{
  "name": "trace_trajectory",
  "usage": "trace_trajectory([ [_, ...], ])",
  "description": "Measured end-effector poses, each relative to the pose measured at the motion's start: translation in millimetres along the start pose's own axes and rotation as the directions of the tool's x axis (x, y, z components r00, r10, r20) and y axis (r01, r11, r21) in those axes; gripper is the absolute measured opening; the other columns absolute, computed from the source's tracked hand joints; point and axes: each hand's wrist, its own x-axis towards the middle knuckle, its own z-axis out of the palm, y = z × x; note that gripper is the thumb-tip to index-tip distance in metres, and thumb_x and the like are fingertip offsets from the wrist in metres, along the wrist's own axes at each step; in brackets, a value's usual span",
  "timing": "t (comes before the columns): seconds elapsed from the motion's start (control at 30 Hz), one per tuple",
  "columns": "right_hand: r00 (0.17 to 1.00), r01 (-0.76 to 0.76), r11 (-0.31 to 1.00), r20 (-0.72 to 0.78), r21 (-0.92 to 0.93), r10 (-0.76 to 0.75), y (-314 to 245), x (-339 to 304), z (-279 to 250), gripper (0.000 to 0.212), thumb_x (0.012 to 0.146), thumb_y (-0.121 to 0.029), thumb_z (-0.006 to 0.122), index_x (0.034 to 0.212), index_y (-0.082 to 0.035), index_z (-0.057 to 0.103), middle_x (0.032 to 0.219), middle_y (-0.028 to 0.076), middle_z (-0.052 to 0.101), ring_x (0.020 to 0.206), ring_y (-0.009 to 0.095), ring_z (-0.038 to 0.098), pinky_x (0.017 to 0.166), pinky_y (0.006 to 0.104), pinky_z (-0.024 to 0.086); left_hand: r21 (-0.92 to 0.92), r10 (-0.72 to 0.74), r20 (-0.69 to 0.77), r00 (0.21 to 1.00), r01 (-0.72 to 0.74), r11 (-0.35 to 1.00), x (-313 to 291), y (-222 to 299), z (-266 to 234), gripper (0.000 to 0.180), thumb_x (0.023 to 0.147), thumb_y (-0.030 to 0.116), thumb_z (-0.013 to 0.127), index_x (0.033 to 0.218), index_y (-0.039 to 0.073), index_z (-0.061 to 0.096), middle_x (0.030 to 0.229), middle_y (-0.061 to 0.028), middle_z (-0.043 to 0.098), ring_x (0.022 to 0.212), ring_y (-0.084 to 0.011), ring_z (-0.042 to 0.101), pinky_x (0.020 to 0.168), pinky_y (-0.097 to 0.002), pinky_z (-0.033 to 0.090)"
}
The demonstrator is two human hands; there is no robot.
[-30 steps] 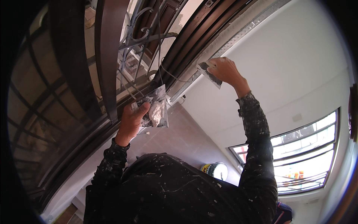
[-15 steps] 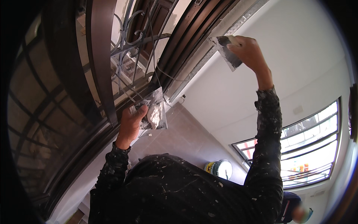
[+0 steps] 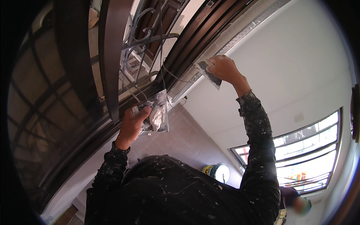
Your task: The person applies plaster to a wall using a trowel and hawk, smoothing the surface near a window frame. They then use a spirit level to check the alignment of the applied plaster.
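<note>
My right hand is raised against the white wall, gripping a small putty knife whose blade lies flat on the wall beside the dark door frame. My left hand holds a flat metal board carrying a lump of white filler, lower and to the left, close to the frame. Both sleeves are dark and speckled with white.
A dark metal door with curled ironwork stands at the left. A perforated metal corner strip runs along the wall edge. A paint tin sits on the tiled floor. A barred window is at the right.
My right hand with the putty knife rose along the wall, then came back down and to the left toward the frame. My left hand kept the board nearly still.
</note>
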Motion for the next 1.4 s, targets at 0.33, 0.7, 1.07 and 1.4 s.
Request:
trace_trajectory([
  [0.33,0.995,0.012,0.99,-0.098,-0.138,-0.026,26,10,-65,0.038,0.085,-0.029,0.063,0.113,-0.007,0.071,0.111,0.017,0.07,0.105,0.036,0.066,0.092,0.0469,0.052,-0.045,-0.043,0.006,0.999,0.043,0.998,1,-8,-6,0.041,0.098,0.032,0.069,0.121,-0.001,0.065,0.113,-0.0032,0.068,0.102,-0.01,0.059,0.095,-0.0296,0.045],
  [0.7,0.998,0.027,0.998,0.058,-0.06,-0.024,6,5,-11,0.037,0.087,-0.033,0.064,0.114,-0.007,0.071,0.109,0.016,0.071,0.107,0.038,0.064,0.095,0.0484,0.051,-0.005,-0.004,0.008,1.0,0.004,1.0,3,3,-1,0.042,0.096,0.034,0.071,0.119,-0.001,0.066,0.11,-0.0031,0.068,0.1,-0.0105,0.059,0.095,-0.0291,0.045],
  [1.07,0.952,0.148,0.9,-0.187,-0.411,-0.242,60,39,-68,0.022,0.084,-0.021,0.061,0.101,-0.012,0.071,0.088,0.012,0.068,0.085,0.032,0.069,0.077,0.0444,0.059,-0.11,-0.09,0.015,0.996,0.092,0.99,2,-2,0,0.046,0.095,0.032,0.072,0.124,-0.003,0.063,0.116,-0.0061,0.068,0.105,-0.0129,0.061,0.098,-0.0305,0.044],
  [1.4,0.945,-0.067,0.788,-0.292,-0.612,-0.146,27,5,-208,0.028,0.092,-0.025,0.07,0.117,-0.014,0.072,0.113,0.007,0.072,0.096,0.021,0.07,0.082,0.0333,0.058,-0.12,-0.094,0.095,0.991,0.105,0.987,6,-4,-2,0.049,0.094,0.028,0.073,0.132,0.001,0.058,0.124,-0.006,0.064,0.111,-0.0156,0.061,0.1,-0.0324,0.046],
])
